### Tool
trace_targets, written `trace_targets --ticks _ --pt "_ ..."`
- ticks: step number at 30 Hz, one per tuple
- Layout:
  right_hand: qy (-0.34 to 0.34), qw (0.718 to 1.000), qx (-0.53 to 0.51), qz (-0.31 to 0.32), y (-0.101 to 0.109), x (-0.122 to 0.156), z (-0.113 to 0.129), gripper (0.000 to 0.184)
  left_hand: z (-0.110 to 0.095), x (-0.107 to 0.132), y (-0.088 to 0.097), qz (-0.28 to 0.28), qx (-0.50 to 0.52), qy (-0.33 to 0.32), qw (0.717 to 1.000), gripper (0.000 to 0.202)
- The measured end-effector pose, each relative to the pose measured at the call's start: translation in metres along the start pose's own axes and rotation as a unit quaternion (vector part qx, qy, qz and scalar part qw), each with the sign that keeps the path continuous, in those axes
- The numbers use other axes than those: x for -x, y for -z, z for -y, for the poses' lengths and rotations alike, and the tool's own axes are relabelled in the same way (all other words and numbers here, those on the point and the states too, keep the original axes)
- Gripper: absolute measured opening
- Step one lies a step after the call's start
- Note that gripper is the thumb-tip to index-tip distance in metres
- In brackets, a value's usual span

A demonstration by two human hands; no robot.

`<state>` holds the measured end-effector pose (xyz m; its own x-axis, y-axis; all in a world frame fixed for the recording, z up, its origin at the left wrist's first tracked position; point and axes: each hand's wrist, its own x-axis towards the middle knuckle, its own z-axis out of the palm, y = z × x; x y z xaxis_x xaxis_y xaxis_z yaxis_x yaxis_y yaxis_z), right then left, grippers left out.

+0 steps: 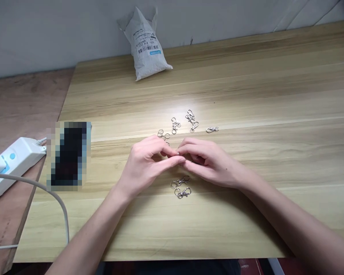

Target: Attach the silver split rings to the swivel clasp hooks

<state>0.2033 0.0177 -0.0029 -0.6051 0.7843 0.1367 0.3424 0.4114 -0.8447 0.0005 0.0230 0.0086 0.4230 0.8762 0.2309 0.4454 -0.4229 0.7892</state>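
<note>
My left hand and my right hand meet fingertip to fingertip just above the table. Both are closed in a pinch around a small silver metal piece, mostly covered by the fingers, so its kind does not show. Several loose metal rings lie just beyond my left hand, partly hidden by it. Nearer to me, below the fingers, are two swivel clasps with rings on them, an upper one and a lower one. More swivel clasps lie beyond the hands, in a left group, a middle pile and a single one.
A white plastic parcel bag with a printed label stands at the back against the wall. To the left lies a dark, pixelated flat object. Beside it are a white power strip and a grey cable crossing the wooden table's left edge.
</note>
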Motion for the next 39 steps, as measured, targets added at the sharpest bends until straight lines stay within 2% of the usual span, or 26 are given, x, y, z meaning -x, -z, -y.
trace_targets --ticks 4,6,11,20,26,30,35,39 --pt "-0.008 1.000 0.009 0.001 -0.002 0.001 -0.002 0.011 -0.001 -0.001 0.004 0.034 0.048 0.060 0.996 0.009" --pt "-0.011 1.000 0.016 -0.005 -0.002 0.001 -0.002 0.015 0.000 -0.002 0.007 0.058 0.077 0.064 0.993 0.008" --pt "-0.013 1.000 0.027 0.003 0.000 0.001 -0.002 0.026 0.003 -0.003 0.011 0.080 0.080 0.026 0.993 0.011" --pt "-0.006 1.000 0.000 0.010 0.003 0.000 -0.002 0.027 0.007 -0.004 0.011 0.057 -0.004 -0.058 0.997 0.011" --pt "-0.010 1.000 -0.008 0.027 0.003 0.002 -0.001 0.029 0.007 -0.005 0.013 0.075 -0.039 -0.113 0.990 0.012" --pt "-0.017 1.000 -0.003 0.024 0.003 0.001 -0.001 0.028 0.006 -0.006 0.010 0.035 -0.104 -0.148 0.983 0.009" --pt "-0.017 0.996 0.068 -0.056 0.004 0.002 -0.004 0.032 0.005 -0.005 0.007 -0.014 -0.242 -0.145 0.959 0.007" --pt "0.070 0.965 0.235 -0.088 -0.004 0.003 0.002 0.030 0.009 -0.003 0.004 -0.003 -0.279 -0.133 0.951 0.007"
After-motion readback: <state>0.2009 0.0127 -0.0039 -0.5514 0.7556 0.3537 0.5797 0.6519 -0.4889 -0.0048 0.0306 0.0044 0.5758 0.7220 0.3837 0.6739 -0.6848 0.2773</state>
